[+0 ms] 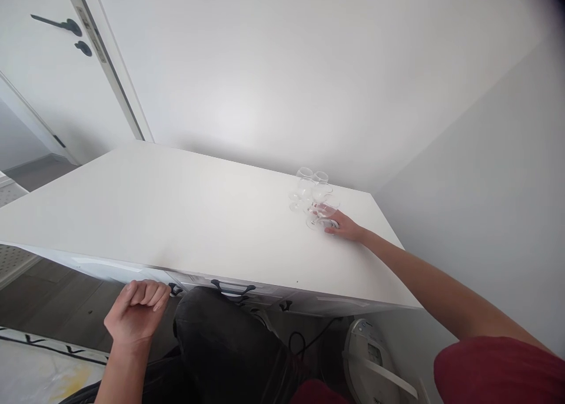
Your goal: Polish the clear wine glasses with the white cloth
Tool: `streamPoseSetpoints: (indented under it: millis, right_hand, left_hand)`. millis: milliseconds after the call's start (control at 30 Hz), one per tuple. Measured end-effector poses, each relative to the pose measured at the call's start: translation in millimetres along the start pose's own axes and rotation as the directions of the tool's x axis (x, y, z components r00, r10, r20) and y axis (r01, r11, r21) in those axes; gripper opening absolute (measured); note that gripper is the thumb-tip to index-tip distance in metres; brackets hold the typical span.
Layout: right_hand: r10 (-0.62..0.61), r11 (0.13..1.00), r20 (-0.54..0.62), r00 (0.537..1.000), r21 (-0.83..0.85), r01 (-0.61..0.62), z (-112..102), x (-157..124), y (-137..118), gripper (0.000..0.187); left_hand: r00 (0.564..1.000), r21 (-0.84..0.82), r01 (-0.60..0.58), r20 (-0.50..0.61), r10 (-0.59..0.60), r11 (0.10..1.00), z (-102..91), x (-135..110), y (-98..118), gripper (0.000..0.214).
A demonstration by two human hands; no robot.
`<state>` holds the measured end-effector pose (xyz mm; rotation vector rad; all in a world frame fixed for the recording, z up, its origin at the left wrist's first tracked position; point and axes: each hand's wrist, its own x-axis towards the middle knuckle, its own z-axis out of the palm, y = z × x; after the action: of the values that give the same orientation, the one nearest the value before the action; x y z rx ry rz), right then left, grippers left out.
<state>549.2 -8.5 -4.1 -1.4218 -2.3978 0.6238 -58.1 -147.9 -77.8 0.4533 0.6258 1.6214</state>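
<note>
White wall (265, 68); before it stands a white cabinet (176, 209) with dark handles (233, 288). Clear stemmed glasses (306, 187), one cluster, stand on its top near the back edge, toward the right. Right hand (348, 226): at the nearest glasses, fingers partly behind them; whether clamped, cannot tell. Left hand (136, 311): fingers curled together, near the cabinet's front.

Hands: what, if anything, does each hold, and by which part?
Right hand: at a glass, low down; whether it grips cannot be told. Left hand: curled, nothing seen in it.
</note>
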Motion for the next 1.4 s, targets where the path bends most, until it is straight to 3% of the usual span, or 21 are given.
streamPoseSetpoints:
  millis: [200, 733, 1133, 1400]
  right_hand:
    - [-0.039, 0.999, 0.064, 0.997, -0.022, 0.040, -0.6, 18.1, -4.6, 0.083]
    - [-0.032, 0.997, 0.118, 0.993, -0.062, 0.039, 0.4, 43.3, -5.5, 0.074]
    - [0.031, 0.995, 0.117, 0.993, -0.094, -0.020, 3.4, 37.8, -18.9, 0.077]
    - [0.053, 0.987, 0.122, 0.991, -0.158, -0.033, 15.6, 3.9, -15.5, 0.070]
  left_hand:
    - [0.999, 0.048, 0.003, 0.042, -0.005, 0.999, -1.1, 1.6, -4.1, 0.068]
    - [0.995, 0.029, 0.021, 0.096, -0.023, 0.999, 2.4, 3.1, -5.8, 0.067]
    - [0.996, -0.021, -0.007, 0.092, 0.008, 1.000, 1.3, 1.1, -2.1, 0.068]
    - [0.990, -0.033, -0.030, 0.139, 0.034, 0.999, 7.2, -2.1, 3.0, 0.066]
